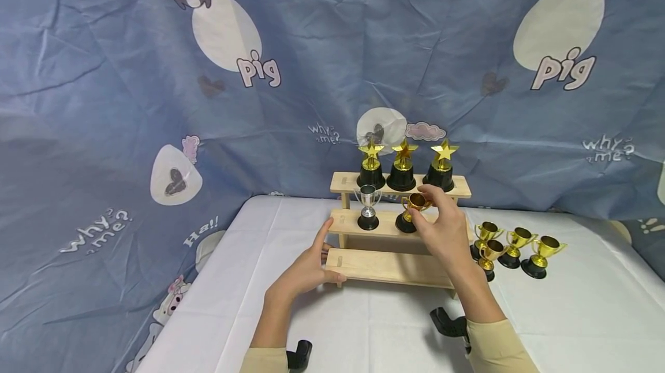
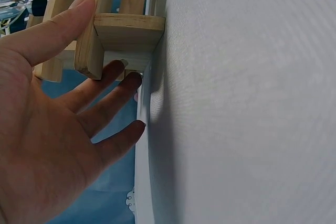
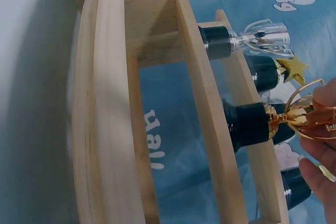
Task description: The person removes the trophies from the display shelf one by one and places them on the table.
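On the middle step of a three-tier wooden rack stands a bronze-coloured trophy cup with a black base. My right hand pinches this cup by its bowl and handles, its base at the plank. To its left on the same step is a silver trophy cup, upright. My left hand is at the rack's left end, thumb against the lowest step and the other fingers spread loosely beside the frame. Three gold star trophies with black bases line the top step.
Right of the rack, several small trophy cups stand in a group on the white-covered table, gold ones and a more coppery one. A blue printed cloth hangs close behind the rack.
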A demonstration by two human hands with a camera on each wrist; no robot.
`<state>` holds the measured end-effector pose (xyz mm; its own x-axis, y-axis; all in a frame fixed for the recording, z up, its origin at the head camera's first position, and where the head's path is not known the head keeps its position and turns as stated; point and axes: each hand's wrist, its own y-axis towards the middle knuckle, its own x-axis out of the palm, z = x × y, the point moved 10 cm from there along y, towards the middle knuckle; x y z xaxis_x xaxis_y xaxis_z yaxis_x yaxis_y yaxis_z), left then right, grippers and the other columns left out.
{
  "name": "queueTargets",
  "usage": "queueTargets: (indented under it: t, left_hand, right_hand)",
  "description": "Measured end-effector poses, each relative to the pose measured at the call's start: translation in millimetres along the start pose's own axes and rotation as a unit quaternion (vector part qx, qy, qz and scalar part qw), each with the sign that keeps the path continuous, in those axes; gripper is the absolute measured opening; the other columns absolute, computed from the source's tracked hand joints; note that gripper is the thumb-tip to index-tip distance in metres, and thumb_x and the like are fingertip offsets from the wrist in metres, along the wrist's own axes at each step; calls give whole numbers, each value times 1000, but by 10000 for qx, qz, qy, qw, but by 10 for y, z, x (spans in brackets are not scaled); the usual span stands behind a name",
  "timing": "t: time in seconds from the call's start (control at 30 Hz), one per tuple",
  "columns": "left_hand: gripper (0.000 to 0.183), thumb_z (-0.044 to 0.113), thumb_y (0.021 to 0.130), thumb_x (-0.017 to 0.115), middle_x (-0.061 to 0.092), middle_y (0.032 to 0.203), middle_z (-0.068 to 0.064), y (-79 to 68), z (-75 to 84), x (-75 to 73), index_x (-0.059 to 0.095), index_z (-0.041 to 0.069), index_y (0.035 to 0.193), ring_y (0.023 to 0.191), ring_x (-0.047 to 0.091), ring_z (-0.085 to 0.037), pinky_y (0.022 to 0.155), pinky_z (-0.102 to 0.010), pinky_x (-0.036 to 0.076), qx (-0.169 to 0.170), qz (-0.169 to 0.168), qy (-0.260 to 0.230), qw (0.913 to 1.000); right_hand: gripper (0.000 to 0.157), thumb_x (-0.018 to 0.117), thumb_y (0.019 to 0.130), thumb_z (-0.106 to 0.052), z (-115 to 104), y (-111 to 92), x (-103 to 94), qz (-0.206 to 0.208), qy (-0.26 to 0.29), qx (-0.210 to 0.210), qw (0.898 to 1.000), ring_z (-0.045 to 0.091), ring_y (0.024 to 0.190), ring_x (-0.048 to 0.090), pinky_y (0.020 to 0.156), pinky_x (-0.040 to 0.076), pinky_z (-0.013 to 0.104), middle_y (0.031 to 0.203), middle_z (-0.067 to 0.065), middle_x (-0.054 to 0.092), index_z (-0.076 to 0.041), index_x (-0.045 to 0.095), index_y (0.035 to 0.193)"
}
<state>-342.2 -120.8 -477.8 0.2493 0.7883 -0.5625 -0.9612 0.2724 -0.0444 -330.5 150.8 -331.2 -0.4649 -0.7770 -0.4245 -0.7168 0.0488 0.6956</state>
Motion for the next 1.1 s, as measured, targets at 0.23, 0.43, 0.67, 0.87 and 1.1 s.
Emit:
queueTargets:
  t: [0.23, 0.43, 0.67, 0.87, 1.1]
  left_hand:
    - [130, 26, 68, 90, 57, 126, -11, 10, 12, -2, -3, 56, 153, 119, 59, -28, 97, -51, 47, 60, 12, 68, 10000]
    - [129, 25, 69, 90, 57, 129, -12, 2, 15, -4, -4, 57, 152, 120, 60, -28, 98, -51, 47, 8, -10, -10, 10000]
    - [130, 22, 70, 90, 58, 128, -11, -2, 0, -4, -4, 54, 154, 117, 62, -27, 96, -49, 49, 65, -13, -66, 10000]
    - [130, 21, 69, 90, 59, 128, -11, 9, -17, 12, -3, 54, 154, 116, 62, -27, 95, -49, 49, 86, -10, -92, 9999]
    - [130, 22, 69, 90, 58, 128, -12, 3, 12, 5, -3, 56, 153, 116, 62, -27, 95, -49, 49, 79, -4, -65, 9999]
  right_hand:
    - [37, 78, 81, -5, -37, 24, -45, -99, -53, -158, 9998, 22, 93, 64, 84, 46, 42, 103, 8, 71, -8, 68, 117]
    - [35, 77, 82, -5, 5, 36, -119, -195, -89, 7, 9998, 20, 93, 63, 82, 46, 37, 104, 6, 70, -9, 68, 116]
    - [31, 72, 83, -2, 90, 51, -232, -97, -61, 246, 9996, 19, 90, 60, 82, 43, 34, 99, 7, 68, -9, 68, 112]
    - [29, 70, 82, -1, 131, 54, -331, -7, -107, 368, 9993, 19, 90, 59, 83, 42, 33, 98, 8, 68, -7, 68, 110]
    - [28, 68, 80, 1, 160, 62, -417, 81, -91, 429, 9990, 17, 90, 57, 83, 40, 29, 96, 7, 68, -7, 69, 107]
